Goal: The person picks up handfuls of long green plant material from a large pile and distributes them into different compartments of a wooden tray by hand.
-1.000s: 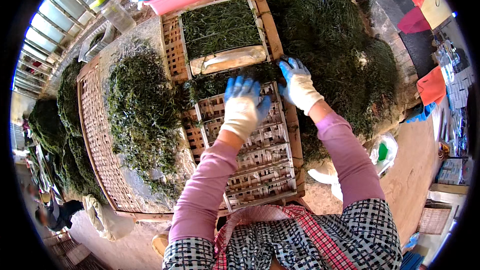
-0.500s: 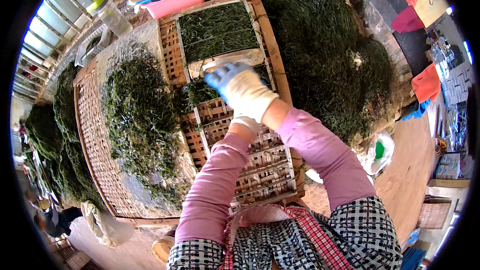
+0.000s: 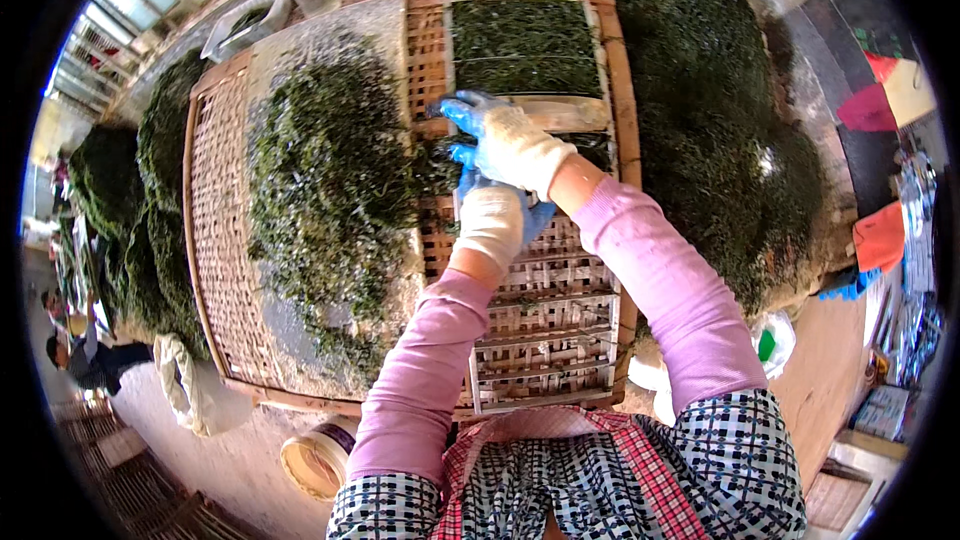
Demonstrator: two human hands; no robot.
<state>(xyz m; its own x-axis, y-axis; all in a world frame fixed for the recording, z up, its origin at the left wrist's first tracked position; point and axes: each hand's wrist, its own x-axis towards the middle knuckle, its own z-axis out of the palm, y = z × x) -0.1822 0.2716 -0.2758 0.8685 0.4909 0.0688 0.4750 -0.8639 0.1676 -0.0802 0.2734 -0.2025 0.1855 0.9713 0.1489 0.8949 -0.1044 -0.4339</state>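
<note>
greens (image 3: pixel 525 45) fill the wooden frame (image 3: pixel 610 60) at twelve o'clock on the woven tray (image 3: pixel 215 230). a second ago my hands were spread side by side; now my right hand (image 3: pixel 510 145) crosses over my left hand (image 3: pixel 490 220), stacked together, pressing flat and gripping nothing i can see.

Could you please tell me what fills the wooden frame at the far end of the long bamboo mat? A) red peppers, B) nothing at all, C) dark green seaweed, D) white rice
C: the wooden frame beyond the right hand holds a flat, even layer of dark green seaweed, the same stuff as the loose heaps on either side.
</note>
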